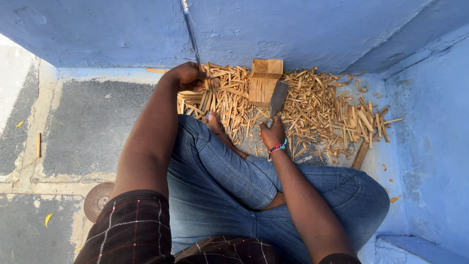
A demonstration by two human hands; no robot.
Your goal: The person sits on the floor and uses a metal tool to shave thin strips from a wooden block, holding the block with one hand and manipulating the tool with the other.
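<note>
Seated cross-legged. Left hand stretched forward, well left of the wooden block, fingers curled shut around thin sticks. Right hand just below the block, fisted round a blade handle, wrist banded.

bright daylight fills my head view, strongest on the pale floor at upper left, nearly washed out. the blue wall sits in even, soft shade. shadows under the wood splints stay faint. focus holds sharp centrally; edges bow outward from the wide lens.
</note>
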